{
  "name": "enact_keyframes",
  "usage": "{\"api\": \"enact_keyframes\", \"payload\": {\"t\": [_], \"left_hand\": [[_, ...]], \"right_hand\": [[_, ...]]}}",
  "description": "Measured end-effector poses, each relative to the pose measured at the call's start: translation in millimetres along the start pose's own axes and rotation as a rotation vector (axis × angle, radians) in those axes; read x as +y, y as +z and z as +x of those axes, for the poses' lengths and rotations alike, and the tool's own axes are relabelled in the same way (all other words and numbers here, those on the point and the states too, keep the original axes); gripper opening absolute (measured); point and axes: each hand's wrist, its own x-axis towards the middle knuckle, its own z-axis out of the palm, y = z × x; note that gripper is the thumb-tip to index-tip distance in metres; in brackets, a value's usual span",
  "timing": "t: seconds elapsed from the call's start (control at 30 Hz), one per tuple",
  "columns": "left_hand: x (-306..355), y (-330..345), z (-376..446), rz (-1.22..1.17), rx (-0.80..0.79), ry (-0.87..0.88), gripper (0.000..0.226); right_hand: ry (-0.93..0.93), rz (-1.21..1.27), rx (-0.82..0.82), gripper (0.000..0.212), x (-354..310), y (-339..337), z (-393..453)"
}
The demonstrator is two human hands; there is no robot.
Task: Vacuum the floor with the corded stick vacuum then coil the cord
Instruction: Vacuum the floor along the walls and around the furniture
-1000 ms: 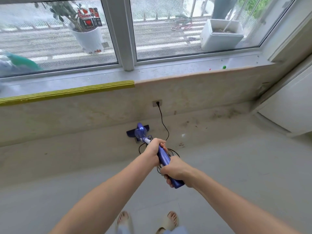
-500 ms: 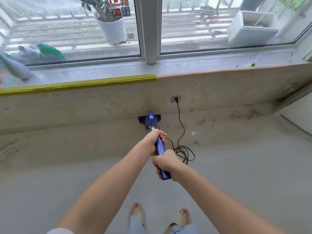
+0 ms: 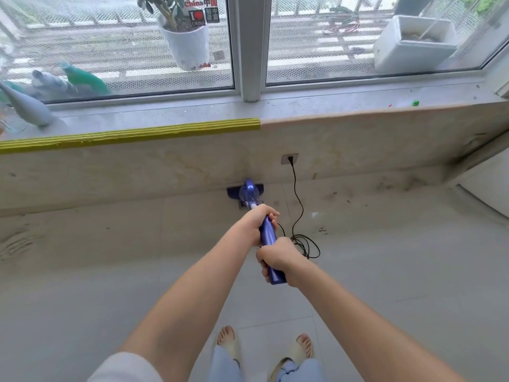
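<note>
1. Well, the floor (image 3: 385, 271) is mid-clean by my read: dark grit shows along the wall base to the right of the socket (image 3: 289, 159), so vacuuming isn't finished.
2. Now the vacuum (image 3: 268, 235) — it runs straight out ahead, its head (image 3: 245, 192) flat on the floor and tight against the wall, just left of the socket.
3. Next, the cord (image 3: 296, 194): plugged in, dropping down the wall and lying in loose loops on the floor just right of the handle. Coiling hasn't started; it's the whole second half of the job.
4. Left hand (image 3: 259, 220) is wrapped around the upper tube, the forward grip, nearer the head.
5. Right hand (image 3: 276, 257) is clenched around the handle's near end, the rear grip, with the cord loops just beside it.
</note>
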Motion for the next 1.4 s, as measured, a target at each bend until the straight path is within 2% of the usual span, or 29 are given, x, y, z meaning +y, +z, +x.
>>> {"api": "enact_keyframes", "payload": {"t": [0.23,0.37,0.53,0.67,0.77,1.03,1.2,1.4], "left_hand": [[-29.8,0.6,-4.5,0.006,0.019,-0.008,0.026],[-35.5,-11.5,-18.3,0.006,0.037,0.008,0.026],[-18.9,-36.6,-43.0,-0.024,0.012,0.011,0.026],[-5.9,-67.0,-51.9,-0.026,0.018,0.002,0.024],[12.8,-85.5,-47.6,-0.016,0.005,0.03,0.028],[33.3,-117.8,-30.9,0.065,0.023,0.039,0.028],[12.0,-124.1,-41.8,0.029,0.059,0.017,0.023],[23.1,-120.6,-52.1,-0.029,0.053,0.016,0.026]], "right_hand": [[0.003,-0.046,0.008,0.024,27.2,-2.0,-9.9],[-0.001,-0.067,-0.019,0.029,29.1,9.0,-28.5],[-0.03,-0.03,-0.079,0.01,9.1,31.1,-54.3],[-0.043,-0.034,-0.095,0.02,-0.9,62.0,-55.6],[-0.055,0.007,-0.099,0.011,-15.9,81.6,-44.2],[-0.028,0.104,-0.067,0.012,-24.4,123.6,-13.2],[0.008,0.016,-0.056,0.029,-9.1,129.4,-27.2],[-0.046,-0.001,-0.119,0.017,-22.4,117.0,-36.0]]}}
